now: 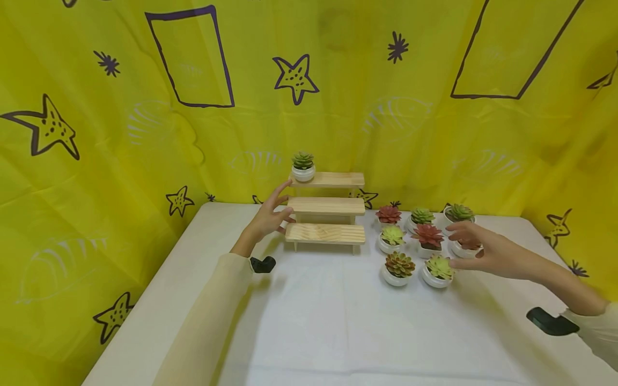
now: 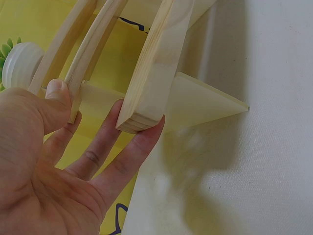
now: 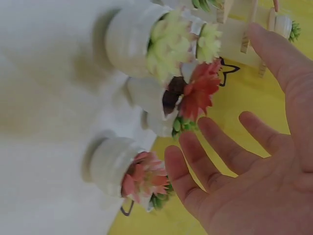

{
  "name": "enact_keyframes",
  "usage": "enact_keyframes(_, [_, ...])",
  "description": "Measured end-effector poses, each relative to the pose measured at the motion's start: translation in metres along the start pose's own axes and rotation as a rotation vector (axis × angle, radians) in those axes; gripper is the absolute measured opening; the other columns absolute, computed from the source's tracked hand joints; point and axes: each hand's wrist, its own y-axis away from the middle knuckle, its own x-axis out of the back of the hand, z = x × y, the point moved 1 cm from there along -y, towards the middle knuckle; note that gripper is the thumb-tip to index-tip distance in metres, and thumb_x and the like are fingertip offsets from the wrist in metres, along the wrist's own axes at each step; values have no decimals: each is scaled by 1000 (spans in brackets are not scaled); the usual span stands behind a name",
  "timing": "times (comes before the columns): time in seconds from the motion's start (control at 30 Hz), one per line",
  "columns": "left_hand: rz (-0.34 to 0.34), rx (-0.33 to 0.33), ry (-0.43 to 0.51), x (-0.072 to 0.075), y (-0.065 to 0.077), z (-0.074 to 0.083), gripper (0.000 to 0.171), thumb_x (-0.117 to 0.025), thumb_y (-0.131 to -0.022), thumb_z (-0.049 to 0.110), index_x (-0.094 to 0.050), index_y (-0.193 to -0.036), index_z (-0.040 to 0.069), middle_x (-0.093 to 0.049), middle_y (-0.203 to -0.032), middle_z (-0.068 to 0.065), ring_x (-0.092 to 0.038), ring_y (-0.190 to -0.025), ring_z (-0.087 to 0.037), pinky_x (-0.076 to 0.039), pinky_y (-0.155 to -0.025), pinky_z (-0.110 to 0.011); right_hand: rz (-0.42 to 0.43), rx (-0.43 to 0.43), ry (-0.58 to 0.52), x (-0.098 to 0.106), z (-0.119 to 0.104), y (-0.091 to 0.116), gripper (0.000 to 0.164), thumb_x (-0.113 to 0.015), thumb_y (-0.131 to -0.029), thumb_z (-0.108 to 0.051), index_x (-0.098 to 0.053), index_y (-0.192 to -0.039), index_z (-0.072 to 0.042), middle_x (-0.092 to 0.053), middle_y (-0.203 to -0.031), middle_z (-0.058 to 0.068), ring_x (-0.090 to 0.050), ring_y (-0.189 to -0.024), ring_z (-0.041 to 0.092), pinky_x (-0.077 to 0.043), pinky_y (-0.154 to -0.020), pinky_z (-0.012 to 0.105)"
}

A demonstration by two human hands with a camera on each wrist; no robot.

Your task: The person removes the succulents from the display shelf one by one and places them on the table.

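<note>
A three-step wooden stand (image 1: pixel 325 205) is on the table, with a green succulent in a white pot (image 1: pixel 303 167) at the left end of its top step. My left hand (image 1: pixel 265 219) is at the stand's left side. In the left wrist view its extended fingertips touch the end of the lowest step (image 2: pixel 155 68), and the thumb lies by the middle step. My right hand (image 1: pixel 497 253) hovers with spread fingers, holding nothing, at the right of several potted succulents. Nearest it are a light green succulent (image 1: pixel 439 268) and a pink succulent (image 3: pixel 144 178), partly hidden by the hand in the head view.
Around these stand a brown-green succulent (image 1: pixel 399 265), a yellow-green one (image 1: pixel 392 236), red ones (image 1: pixel 428 238) and green ones (image 1: pixel 422 217). A white cloth covers the table (image 1: pixel 338 321). Behind it hangs a yellow curtain (image 1: pixel 338 123) with starfish drawings.
</note>
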Motion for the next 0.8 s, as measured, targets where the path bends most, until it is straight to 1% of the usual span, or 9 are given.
enact_keyframes(0.07, [0, 7, 8, 0, 0, 0, 73, -56, -107, 12, -23, -161, 48, -25, -166, -20, -72, -101, -39, -58, -71, -64, 0, 11, 1, 5, -3, -4, 69, -80, -92, -20, -41, -147, -3, -59, -133, 27, -61, -114, 48, -57, -81, 36])
enact_keyframes(0.23, [-1, 11, 16, 0, 0, 0, 74, -56, -106, 11, -24, -160, 50, -24, -166, -21, -72, -101, -38, -58, -72, -64, 16, 49, 10, 14, -11, -17, 68, -80, -92, -17, -42, -147, -4, -61, -131, 23, -63, -109, 38, -58, -80, 32])
enact_keyframes(0.3, [-1, 11, 16, 0, 0, 0, 74, -56, -106, 11, -24, -160, 50, -24, -166, -21, -72, -101, -38, -59, -71, -63, 15, 47, 7, 16, -15, -23, 68, -79, -93, -18, -41, -147, -4, -60, -133, 23, -62, -110, 37, -59, -83, 35])
enact_keyframes(0.37, [0, 13, 16, 0, 0, 1, 74, -57, -106, 11, -24, -160, 50, -24, -166, -20, -72, -100, -37, -59, -71, -62, 9, 45, 0, 17, -18, -29, 68, -78, -93, -18, -41, -148, -4, -59, -135, 24, -61, -113, 39, -58, -85, 39])
enact_keyframes(0.47, [4, 14, 12, 0, 0, 1, 74, -57, -106, 10, -24, -160, 50, -25, -166, -20, -72, -99, -38, -59, -70, -62, 8, 42, -3, 18, -24, -39, 67, -78, -94, -19, -41, -148, -4, -57, -138, 26, -59, -117, 42, -54, -91, 51])
enact_keyframes(0.57, [9, 13, 3, 0, 0, 1, 74, -58, -106, 10, -24, -160, 49, -26, -165, -20, -72, -99, -39, -59, -69, -62, 17, 50, 3, 18, -29, -49, 68, -78, -94, -20, -41, -149, -4, -56, -140, 28, -60, -117, 43, -51, -92, 59])
enact_keyframes(0.67, [14, 10, -8, 1, -1, 0, 75, -58, -106, 10, -24, -160, 48, -27, -165, -20, -71, -99, -40, -60, -68, -61, 23, 54, -7, 17, -34, -59, 68, -78, -94, -22, -41, -149, -4, -56, -140, 27, -60, -117, 45, -49, -93, 61])
enact_keyframes(0.8, [21, 12, -5, 1, -2, -1, 74, -59, -106, 10, -25, -159, 49, -27, -165, -20, -71, -99, -40, -60, -67, -60, 22, 60, -53, 17, -43, -73, 69, -76, -96, -22, -39, -151, -3, -54, -142, 26, -56, -122, 46, -48, -96, 62])
